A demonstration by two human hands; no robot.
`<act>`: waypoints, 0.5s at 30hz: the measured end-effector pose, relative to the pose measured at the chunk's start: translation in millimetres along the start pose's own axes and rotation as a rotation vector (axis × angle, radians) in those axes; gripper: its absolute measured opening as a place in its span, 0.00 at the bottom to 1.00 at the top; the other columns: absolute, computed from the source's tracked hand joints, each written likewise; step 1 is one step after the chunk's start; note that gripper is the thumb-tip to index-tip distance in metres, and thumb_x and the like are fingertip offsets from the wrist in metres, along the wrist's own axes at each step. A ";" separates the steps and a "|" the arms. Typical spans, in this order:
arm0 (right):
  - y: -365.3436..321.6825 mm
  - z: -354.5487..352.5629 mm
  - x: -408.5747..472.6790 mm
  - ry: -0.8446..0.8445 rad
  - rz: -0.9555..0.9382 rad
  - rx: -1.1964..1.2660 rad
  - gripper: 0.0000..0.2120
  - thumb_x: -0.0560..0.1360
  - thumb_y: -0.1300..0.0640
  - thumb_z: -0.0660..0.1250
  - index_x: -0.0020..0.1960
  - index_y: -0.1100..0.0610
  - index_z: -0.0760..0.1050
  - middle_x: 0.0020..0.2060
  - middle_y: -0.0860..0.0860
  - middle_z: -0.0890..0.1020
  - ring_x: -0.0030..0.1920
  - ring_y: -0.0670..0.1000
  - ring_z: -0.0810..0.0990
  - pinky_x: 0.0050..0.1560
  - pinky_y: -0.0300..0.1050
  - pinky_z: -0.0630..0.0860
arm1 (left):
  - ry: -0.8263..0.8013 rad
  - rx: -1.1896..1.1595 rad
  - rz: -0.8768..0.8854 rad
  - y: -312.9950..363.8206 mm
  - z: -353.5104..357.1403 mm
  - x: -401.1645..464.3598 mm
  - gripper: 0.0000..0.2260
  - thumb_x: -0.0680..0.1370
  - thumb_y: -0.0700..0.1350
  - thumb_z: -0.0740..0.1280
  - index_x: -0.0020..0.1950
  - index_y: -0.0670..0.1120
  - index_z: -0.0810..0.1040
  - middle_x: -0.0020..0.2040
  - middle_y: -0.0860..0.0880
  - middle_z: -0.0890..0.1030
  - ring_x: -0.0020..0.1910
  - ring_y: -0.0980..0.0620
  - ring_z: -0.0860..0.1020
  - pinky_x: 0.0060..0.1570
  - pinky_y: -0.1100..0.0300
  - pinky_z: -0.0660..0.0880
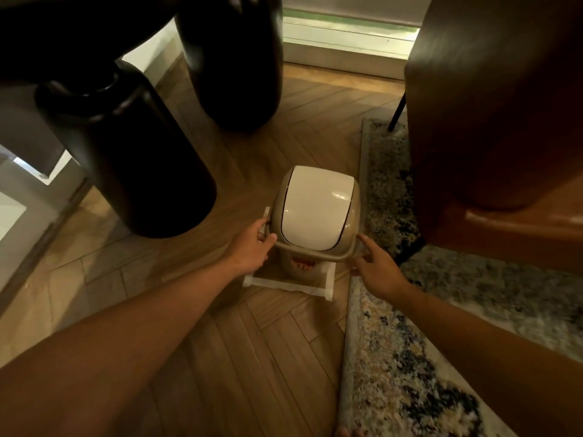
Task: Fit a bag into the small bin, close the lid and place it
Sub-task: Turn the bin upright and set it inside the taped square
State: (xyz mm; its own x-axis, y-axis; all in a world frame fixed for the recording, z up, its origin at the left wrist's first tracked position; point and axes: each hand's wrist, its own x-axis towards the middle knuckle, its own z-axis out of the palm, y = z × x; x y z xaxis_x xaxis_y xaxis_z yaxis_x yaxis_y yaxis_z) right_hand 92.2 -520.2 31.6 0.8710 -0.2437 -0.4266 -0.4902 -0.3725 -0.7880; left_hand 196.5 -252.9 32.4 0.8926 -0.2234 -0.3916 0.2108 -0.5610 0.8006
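A small beige bin with a white swing lid stands on the wooden floor, inside a square marked with white tape. The lid is down. My left hand grips the bin's rim on its left side. On the right side, my right hand touches the rim with its fingertips, fingers partly spread. No bag shows from this angle.
Two thick black table legs rise to the left and behind the bin. A patterned rug lies right of it, with a brown chair standing on it. A window sill runs along the back.
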 end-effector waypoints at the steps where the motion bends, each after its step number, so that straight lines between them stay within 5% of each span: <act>1: -2.6 -2.0 -1.1 -0.007 -0.012 -0.023 0.29 0.84 0.52 0.64 0.83 0.47 0.60 0.64 0.54 0.83 0.57 0.56 0.85 0.60 0.60 0.82 | 0.003 0.000 0.000 -0.2 -0.8 -0.2 0.24 0.82 0.49 0.63 0.78 0.53 0.62 0.52 0.49 0.79 0.46 0.49 0.81 0.39 0.58 0.79; 4: -11.1 -4.6 -2.6 -0.011 -0.062 -0.076 0.27 0.84 0.50 0.65 0.81 0.47 0.63 0.63 0.50 0.83 0.60 0.54 0.83 0.63 0.55 0.80 | 0.008 0.000 -0.007 0.5 -1.4 1.8 0.25 0.81 0.50 0.65 0.77 0.53 0.63 0.54 0.48 0.80 0.47 0.50 0.81 0.39 0.59 0.78; 7: -17.7 -4.3 -3.2 -0.010 -0.119 -0.125 0.24 0.84 0.50 0.66 0.79 0.47 0.67 0.59 0.45 0.80 0.60 0.50 0.81 0.58 0.45 0.77 | 0.006 0.048 0.017 0.4 -1.1 2.8 0.27 0.79 0.48 0.68 0.77 0.53 0.63 0.49 0.48 0.82 0.46 0.49 0.82 0.47 0.50 0.81; 10: -15.9 -0.9 1.4 -0.008 -0.140 -0.168 0.25 0.83 0.53 0.67 0.79 0.49 0.68 0.61 0.47 0.82 0.60 0.52 0.83 0.58 0.49 0.80 | 0.016 0.053 0.015 -2.3 -0.9 3.6 0.28 0.78 0.45 0.69 0.76 0.53 0.63 0.43 0.47 0.83 0.45 0.47 0.83 0.52 0.43 0.81; 15: -12.9 3.5 3.9 -0.010 -0.205 -0.221 0.27 0.83 0.56 0.67 0.80 0.50 0.66 0.59 0.49 0.84 0.55 0.51 0.84 0.56 0.52 0.82 | 0.046 0.076 0.035 -11.9 -0.9 4.3 0.31 0.78 0.44 0.70 0.77 0.53 0.61 0.43 0.47 0.82 0.46 0.49 0.82 0.54 0.46 0.80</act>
State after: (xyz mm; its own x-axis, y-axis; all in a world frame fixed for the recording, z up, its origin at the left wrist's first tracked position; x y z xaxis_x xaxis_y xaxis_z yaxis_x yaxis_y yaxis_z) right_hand 102.0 -513.2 38.6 0.9522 -0.1348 -0.2743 -0.2988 -0.5990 -0.7429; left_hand 198.3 -246.5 21.7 0.9167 -0.2081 -0.3411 0.1499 -0.6123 0.7763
